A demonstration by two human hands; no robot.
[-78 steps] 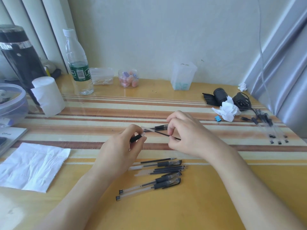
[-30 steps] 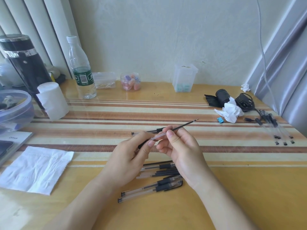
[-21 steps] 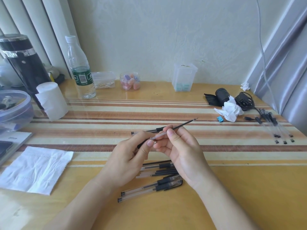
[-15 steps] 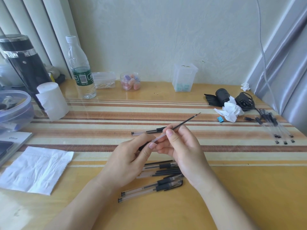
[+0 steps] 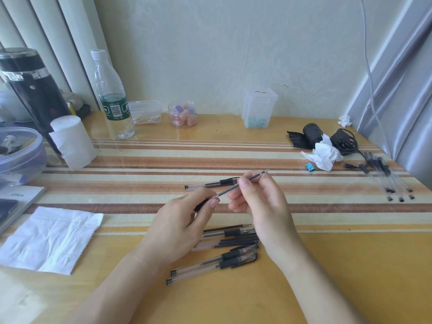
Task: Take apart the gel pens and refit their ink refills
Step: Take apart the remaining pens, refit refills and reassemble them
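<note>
Glossy wooden table point(image 5: 327, 265), clear-plastic pens point(image 5: 210, 265)

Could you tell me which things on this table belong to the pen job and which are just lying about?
Job:
ink refill in the right hand
black part in the left hand
pen on the stripes
pens by the wrists
pens at far right

Lying about:
water bottle
tissue roll
flat tissue
crumpled tissue
blue clip

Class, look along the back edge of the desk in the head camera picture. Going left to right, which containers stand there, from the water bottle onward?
water bottle → clear box of cotton swabs → small round jar of pastel pieces → tall clear lidded box.
</note>
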